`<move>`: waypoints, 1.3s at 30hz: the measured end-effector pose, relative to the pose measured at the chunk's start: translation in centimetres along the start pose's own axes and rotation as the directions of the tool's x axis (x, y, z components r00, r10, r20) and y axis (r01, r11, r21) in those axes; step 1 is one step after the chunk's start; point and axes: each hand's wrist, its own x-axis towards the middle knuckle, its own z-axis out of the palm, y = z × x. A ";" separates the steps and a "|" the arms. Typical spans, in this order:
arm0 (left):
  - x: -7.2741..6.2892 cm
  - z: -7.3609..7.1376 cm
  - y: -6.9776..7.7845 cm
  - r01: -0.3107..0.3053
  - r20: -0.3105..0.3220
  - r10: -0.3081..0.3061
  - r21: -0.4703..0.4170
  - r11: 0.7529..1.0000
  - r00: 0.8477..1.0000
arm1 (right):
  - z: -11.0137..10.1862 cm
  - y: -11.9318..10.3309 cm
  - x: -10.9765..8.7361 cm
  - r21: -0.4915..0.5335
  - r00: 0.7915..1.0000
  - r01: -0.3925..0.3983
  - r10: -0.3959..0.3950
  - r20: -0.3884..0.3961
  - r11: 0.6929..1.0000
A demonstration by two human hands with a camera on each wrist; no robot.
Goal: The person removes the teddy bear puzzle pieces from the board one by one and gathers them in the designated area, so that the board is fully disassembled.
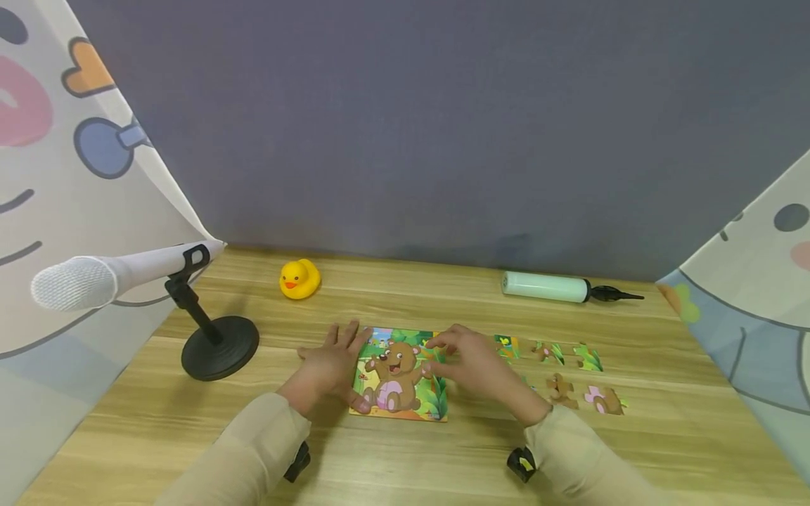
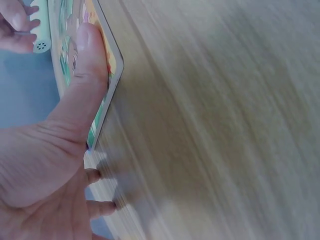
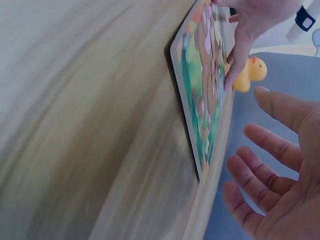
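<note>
Plain grey-blue wall [image 1: 430, 126] behind, pale wood-grain tabletop [image 1: 405, 460] below, white cartoon-printed panel [image 1: 57, 169] at left, similar pastel panel [image 1: 759, 295] at right, soft light across the tabletop

The worktop [image 1: 392, 457] is lit softly, with a pale sheen spread near its front edge. In the left wrist view, faint shadows are cast on it by the left hand [image 2: 55, 165]. Both wrist views are softened by blur and slightly washed out.

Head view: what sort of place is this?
Likely a screened-off tabletop set up for recording: a wood-grain table, a plain grey backdrop behind it, and cartoon-printed sheets on both sides.
</note>
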 end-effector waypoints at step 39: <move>0.2 -0.1 0.1 0.011 -0.007 -0.011 -0.006 1.000 1.000 | 4.6 -3.8 5.6 -0.128 0.993 -0.109 0.114 0.029 0.986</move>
